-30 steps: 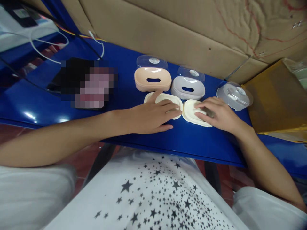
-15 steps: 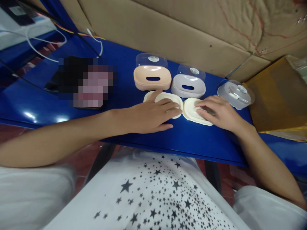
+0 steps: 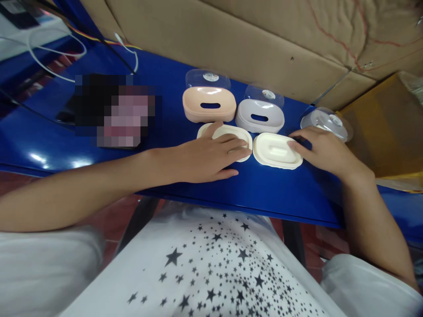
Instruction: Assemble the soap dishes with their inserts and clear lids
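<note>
My left hand (image 3: 208, 158) lies flat with its fingers spread over a cream oval plastic tray (image 3: 243, 130), hiding much of it. Beside that, almost touching it end to end, sits a second cream oval tray (image 3: 269, 154) with a raised bar along its middle. My right hand (image 3: 324, 147) is at this tray's right end, fingers apart, the thumb tip on its rim. Just behind stand a peach oval plastic dish (image 3: 194, 112) and a pale grey one (image 3: 246, 121), each with a dark slot.
Clear lids with round stickers stand behind the peach dish (image 3: 191, 79) and the grey one (image 3: 253, 91). A clear-lidded container (image 3: 330, 123) is beyond my right hand, next to a taped cardboard box (image 3: 373, 132). A blurred-out object (image 3: 125, 114) and white cable (image 3: 136, 61) are on the left.
My right hand has slid right, off the middle of the right cream tray to its end, baring its top. The left hand stays over its tray. The view has shifted slightly.
</note>
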Available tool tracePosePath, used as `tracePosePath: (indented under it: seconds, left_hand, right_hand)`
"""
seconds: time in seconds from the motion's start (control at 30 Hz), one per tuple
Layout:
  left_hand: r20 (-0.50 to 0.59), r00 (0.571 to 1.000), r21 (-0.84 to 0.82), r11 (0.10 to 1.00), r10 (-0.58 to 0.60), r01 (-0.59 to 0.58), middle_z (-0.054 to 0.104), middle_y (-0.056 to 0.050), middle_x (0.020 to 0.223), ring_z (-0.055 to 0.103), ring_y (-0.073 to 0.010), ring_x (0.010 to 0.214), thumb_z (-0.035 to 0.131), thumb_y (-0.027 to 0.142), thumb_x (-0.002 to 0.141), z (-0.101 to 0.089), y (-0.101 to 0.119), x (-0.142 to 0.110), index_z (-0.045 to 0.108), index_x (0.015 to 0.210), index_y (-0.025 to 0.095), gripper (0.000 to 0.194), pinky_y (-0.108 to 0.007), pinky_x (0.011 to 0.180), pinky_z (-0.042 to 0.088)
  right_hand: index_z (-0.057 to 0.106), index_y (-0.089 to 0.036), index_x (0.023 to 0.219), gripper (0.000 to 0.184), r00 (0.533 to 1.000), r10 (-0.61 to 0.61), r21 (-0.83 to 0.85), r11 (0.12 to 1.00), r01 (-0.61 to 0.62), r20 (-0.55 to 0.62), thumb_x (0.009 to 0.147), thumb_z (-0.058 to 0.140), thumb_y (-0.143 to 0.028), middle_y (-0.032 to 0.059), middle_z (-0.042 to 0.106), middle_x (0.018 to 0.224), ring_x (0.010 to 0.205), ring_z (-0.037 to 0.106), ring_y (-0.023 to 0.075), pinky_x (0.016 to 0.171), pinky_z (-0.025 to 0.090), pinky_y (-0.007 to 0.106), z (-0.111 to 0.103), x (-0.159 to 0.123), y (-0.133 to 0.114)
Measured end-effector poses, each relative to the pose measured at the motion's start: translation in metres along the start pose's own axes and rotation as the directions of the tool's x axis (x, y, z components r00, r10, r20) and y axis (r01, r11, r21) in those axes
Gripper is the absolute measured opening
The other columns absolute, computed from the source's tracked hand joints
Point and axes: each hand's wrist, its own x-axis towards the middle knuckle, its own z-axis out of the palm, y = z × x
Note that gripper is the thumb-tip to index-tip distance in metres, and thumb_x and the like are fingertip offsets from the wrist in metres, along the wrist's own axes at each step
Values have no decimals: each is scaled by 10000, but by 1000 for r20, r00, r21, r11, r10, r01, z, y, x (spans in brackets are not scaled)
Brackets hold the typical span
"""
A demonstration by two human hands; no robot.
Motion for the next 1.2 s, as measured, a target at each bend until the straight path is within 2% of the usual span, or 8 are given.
tracePosePath:
  seconds: [0.27,0.53,0.63,0.73,0.83,1.03,1.13,1.2]
  left_hand:
    - [-12,1000,-10,1000,7,-7,603,-157,1594,568,-338,1472,578,323,1113,2,-1,0,542,1519,211,423,-647,1356,160]
    - [4,1000,32,999,7,-7,602,-159,1599,568,-333,1469,534,336,1132,0,0,0,541,1528,185,424,-643,1355,164]
    - [13,1000,25,1000,6,-6,592,-164,1609,558,-329,1481,516,327,1140,-1,0,0,532,1537,183,423,-658,1346,180]
    - [8,1000,20,1000,9,-9,591,-165,1608,555,-328,1484,533,319,1132,-1,0,0,530,1540,183,430,-670,1345,179]
    - [5,1000,24,1000,9,-10,595,-158,1604,563,-325,1476,541,320,1129,0,0,-1,529,1536,189,429,-665,1349,175]
    - [10,1000,39,999,7,-7,586,-154,1613,552,-310,1489,514,335,1147,0,0,-1,509,1539,193,416,-647,1361,149]
    - [15,1000,34,999,5,-5,588,-149,1611,548,-314,1496,529,327,1140,-1,0,-1,514,1535,205,413,-649,1360,155]
    - [12,1000,25,1000,8,-8,592,-150,1606,551,-318,1496,546,318,1132,-1,0,0,518,1534,204,420,-658,1357,166]
  right_hand:
    - [748,-327,1287,446,1000,5,6,1000,-5,30,1017,612,-654,99,792,1200,1070,751,407,931,596,638,-18,-9,-2]
    - [705,-250,1289,504,982,78,148,983,-105,175,1011,604,-658,97,799,1061,895,761,322,823,613,503,-14,-9,-7]
    - [705,-255,1296,452,978,81,107,989,-103,194,1058,537,-601,107,804,1123,960,765,319,886,607,497,-20,-7,-12]
    - [718,-212,1294,482,987,108,-52,993,-103,120,1074,472,-564,168,777,1303,1170,737,385,1033,564,564,-30,-9,-10]
    - [722,-183,1296,521,976,205,-171,967,-191,71,1043,471,-563,187,768,1335,1194,728,421,1021,563,591,-37,-13,-3]
    - [680,-249,1378,581,884,408,-254,902,-350,229,1017,471,-653,133,789,1297,1146,753,395,949,599,551,-34,-18,6]
    - [663,-215,1404,600,885,350,-151,936,-317,308,1016,491,-639,149,787,1282,1133,760,351,993,599,503,-29,-19,7]
    - [659,-195,1405,599,908,302,-147,952,-269,291,1034,474,-627,174,768,1312,1158,749,362,1019,589,511,-25,-17,4]
